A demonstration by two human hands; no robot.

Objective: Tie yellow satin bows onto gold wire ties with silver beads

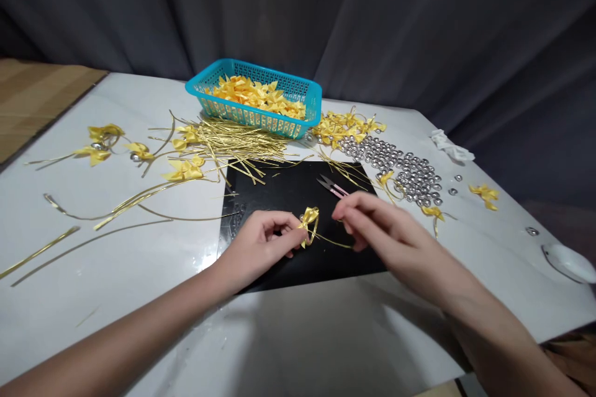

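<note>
Between thumb and fingers, my left hand [277,236] pinches a yellow ribbon bow [308,218] that has a loop of gold cord beside it. From the bow a thin gold cord [333,240] runs right toward my right hand [372,220]. The right thumb and forefinger are pressed together, and the cord's end disappears at the lower fingers. What lies in that pinch is mostly hidden. Both hands are above a black mat [270,189]. Just beyond the right fingers rest small thread snips [333,187] with pink handles, blades pointing away to the left.
A teal basket [254,118] of yellow bows stands at the back. Gold cord strips [237,142] are heaped before it. Silver bell-like pieces [410,173] spread to the right, near more bows [347,127]. A white crumpled item [451,146] and white dish [568,262] lie far right.
</note>
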